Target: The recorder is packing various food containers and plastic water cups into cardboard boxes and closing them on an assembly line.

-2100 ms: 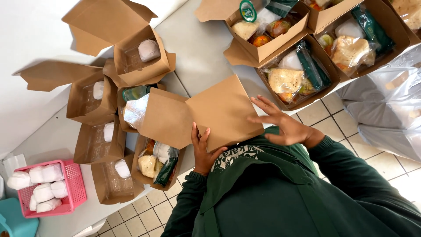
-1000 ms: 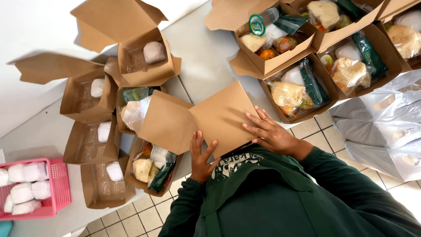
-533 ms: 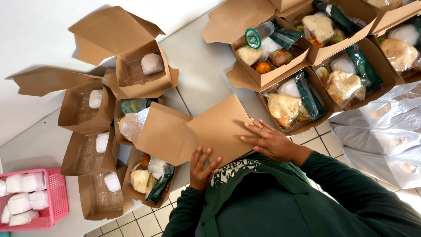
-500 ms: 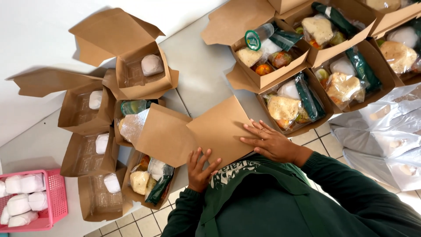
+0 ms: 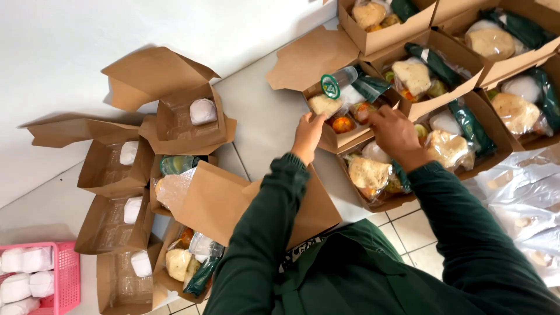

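Partly covered by the dark green sleeve (image 5: 262,233) — folded brown box (image 5: 216,201); pink basket (image 5: 55,274) and top-right food boxes (image 5: 525,29) cut off by edges.

We are seeing the closed box (image 5: 256,210) lying on the surface (image 5: 262,122), with four near-empty boxes (image 5: 119,198) lying left of it, a basket (image 5: 67,274) further left, and filled boxes (image 5: 420,87) sitting right and beyond it.

A meal-packing spot: rows of filled brown cardboard meal boxes (image 5: 373,99) on a tiled floor (image 5: 408,227).
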